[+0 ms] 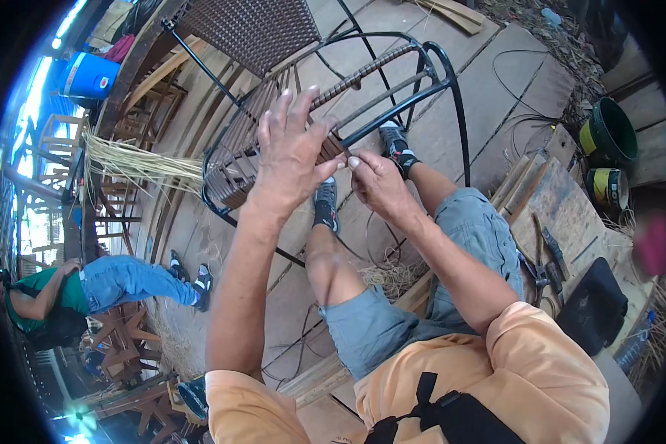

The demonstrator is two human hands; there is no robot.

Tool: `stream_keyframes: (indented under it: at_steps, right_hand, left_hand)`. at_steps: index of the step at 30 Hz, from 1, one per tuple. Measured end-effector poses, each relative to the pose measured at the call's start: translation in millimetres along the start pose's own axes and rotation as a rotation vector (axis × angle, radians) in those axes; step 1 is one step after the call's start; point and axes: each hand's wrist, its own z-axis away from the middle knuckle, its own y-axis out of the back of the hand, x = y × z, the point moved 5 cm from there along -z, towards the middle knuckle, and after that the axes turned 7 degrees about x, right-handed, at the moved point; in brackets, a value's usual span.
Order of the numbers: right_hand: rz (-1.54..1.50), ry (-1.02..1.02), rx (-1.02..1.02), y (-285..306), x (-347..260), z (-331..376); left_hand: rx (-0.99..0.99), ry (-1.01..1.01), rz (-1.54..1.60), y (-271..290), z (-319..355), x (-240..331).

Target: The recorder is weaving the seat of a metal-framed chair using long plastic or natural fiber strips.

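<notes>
While left hand (pixel 292 152) lies splayed on ribbed brown wicker (pixel 233 159), right hand (pixel 374 181) fingers pinch strand.

I count two hands in my view: left hand (pixel 292 152) and right hand (pixel 377 185). One chair frame (pixel 436 70) lies on its side. Two pots (pixel 607 133) sit at the right. One blue barrel (pixel 89 76) stands top left. One bundle of pale strands (pixel 137 164) lies beside the frame. One other person (pixel 89 285) is at the left.
</notes>
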Motion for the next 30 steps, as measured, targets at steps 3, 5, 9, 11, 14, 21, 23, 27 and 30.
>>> stream_keyframes:
  at_steps: [3,5,9,11,14,21,23,27,30]
  right_hand:
    - [0.049,0.087,0.036,2,-3,9]
    - [0.043,0.069,0.038,1,-8,20]
    - [0.351,0.480,0.099,-2,-24,24]
    - [0.111,0.095,0.139,-12,-28,37]
    - [0.122,0.084,0.167,-3,-29,43]
    - [0.345,-0.089,-0.008,-19,-86,42]
    - [0.260,-0.107,-0.027,-30,-116,29]
    - [0.077,-0.135,-0.067,-42,-142,-4]
    - [0.031,-0.067,-0.051,-42,-152,-12]
  left_hand:
    - [-0.066,-0.019,0.077,0,-3,0]
    - [-0.070,-0.029,0.069,0,0,0]
    - [0.032,-0.032,-0.006,1,3,2]
    - [0.055,-0.028,-0.007,0,9,-4]
    - [0.065,-0.042,0.048,-3,10,0]
    - [0.204,-0.027,0.158,9,16,6]
    - [0.273,0.002,0.204,7,6,-4]
    - [0.205,0.160,0.345,11,-14,-15]
    - [0.239,0.189,0.359,17,-28,-21]
